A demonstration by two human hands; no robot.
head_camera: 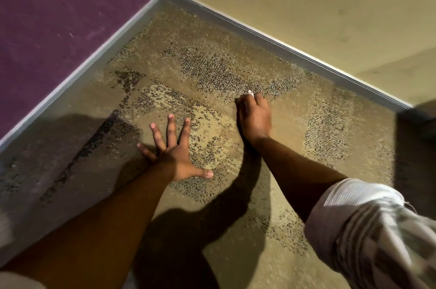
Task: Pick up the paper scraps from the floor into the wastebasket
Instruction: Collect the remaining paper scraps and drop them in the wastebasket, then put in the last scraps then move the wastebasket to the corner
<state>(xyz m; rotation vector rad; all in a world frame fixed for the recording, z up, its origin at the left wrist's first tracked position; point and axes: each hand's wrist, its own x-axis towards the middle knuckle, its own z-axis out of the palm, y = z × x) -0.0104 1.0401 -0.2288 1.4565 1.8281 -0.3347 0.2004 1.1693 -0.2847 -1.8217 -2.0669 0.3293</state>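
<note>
Pinching a tiny paper scrap [250,92], the right hand [254,116] could drop it; the left hand [173,157] is lying open on the floor [212,64].

The carpet [212,71] lies open from the two hands out to the room corner, with nothing standing on it there. Two walls close that stretch in: the purple wall [59,29] on the left and the yellow wall [306,5] at the back, each edged by a grey baseboard [283,39]. The left hand [174,159] lies flat and spread on the carpet, taking up the near middle. A dark object [417,147] blocks the right edge; what it is cannot be told.
</note>
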